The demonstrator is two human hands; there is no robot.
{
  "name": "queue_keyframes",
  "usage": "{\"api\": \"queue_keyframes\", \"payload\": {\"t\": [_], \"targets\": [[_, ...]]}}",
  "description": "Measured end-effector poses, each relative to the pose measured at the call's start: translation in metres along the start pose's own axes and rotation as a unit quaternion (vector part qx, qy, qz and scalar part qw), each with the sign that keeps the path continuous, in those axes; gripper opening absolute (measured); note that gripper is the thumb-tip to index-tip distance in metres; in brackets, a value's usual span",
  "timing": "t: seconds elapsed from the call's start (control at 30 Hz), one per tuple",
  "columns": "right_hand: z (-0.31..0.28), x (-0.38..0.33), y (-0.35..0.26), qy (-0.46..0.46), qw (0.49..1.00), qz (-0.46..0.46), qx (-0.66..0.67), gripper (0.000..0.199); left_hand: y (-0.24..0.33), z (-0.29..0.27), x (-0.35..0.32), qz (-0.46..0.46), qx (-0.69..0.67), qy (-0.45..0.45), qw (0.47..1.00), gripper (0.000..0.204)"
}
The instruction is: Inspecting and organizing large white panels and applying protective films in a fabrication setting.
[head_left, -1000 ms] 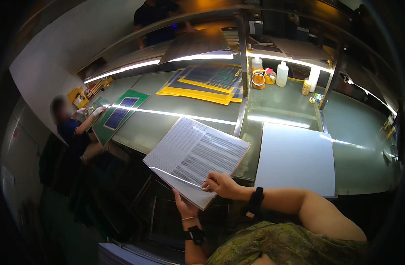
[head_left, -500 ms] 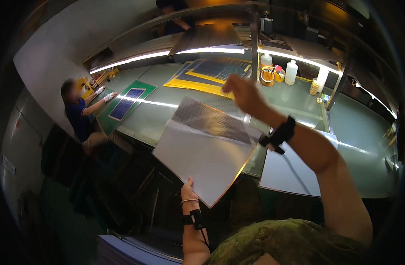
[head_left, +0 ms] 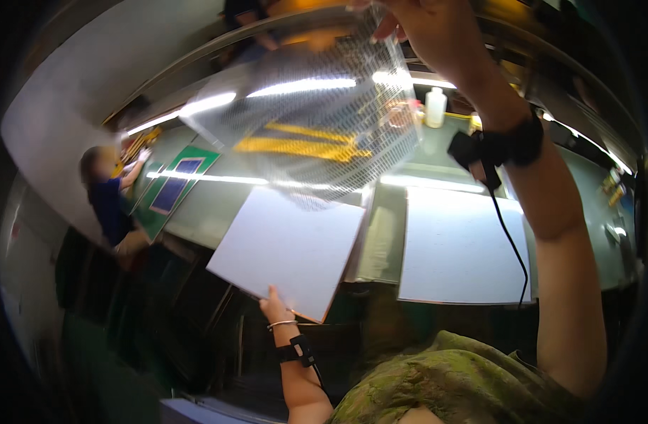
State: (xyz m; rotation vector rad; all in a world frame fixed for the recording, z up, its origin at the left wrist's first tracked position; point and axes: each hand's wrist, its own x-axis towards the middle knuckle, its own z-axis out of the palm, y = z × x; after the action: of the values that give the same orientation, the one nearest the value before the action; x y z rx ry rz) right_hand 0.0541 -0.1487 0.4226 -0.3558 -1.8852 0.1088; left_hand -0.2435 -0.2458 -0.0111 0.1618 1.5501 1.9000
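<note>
My left hand (head_left: pixel 276 305) grips the near edge of a white board (head_left: pixel 290 247) held out over the table's front edge. My right hand (head_left: pixel 426 25) is raised high near the top of the view and holds the corner of a clear sheet printed with fine dark lines (head_left: pixel 317 120), lifted off the board and hanging above it. The table and yellow sheets show through the clear sheet. A black band with a cable sits on my right wrist (head_left: pixel 504 145).
A second white board (head_left: pixel 462 247) lies on the glossy green table (head_left: pixel 211 205) to the right. Yellow sheets (head_left: pixel 302 145) and a white bottle (head_left: pixel 435 107) are farther back. A person in blue (head_left: pixel 108 201) works at a green frame (head_left: pixel 175 184) on the left.
My right hand has peeled the printed clear sheet up off the board and raised it high. The white board underneath is now bare, still held by my left hand.
</note>
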Motion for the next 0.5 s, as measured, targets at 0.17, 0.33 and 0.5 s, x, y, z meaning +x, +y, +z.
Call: {"api": "queue_keyframes", "payload": {"t": [0.17,0.33,0.5], "targets": [[-0.076,-0.11,-0.032,0.007,0.989,0.047,-0.144,0.012,0.035,0.019,-0.054,0.196,0.125,-0.044,0.972,0.066],[-0.156,-0.263,-0.078,0.094,0.939,0.332,0.002,0.022,0.027,0.091,-0.088,-0.365,-0.154,-0.455,0.798,0.094],[-0.154,-0.418,-0.096,0.3,0.769,0.56,0.073,0.06,-0.013,0.127,-0.104,-0.23,0.185,-0.486,0.823,0.043]]}}
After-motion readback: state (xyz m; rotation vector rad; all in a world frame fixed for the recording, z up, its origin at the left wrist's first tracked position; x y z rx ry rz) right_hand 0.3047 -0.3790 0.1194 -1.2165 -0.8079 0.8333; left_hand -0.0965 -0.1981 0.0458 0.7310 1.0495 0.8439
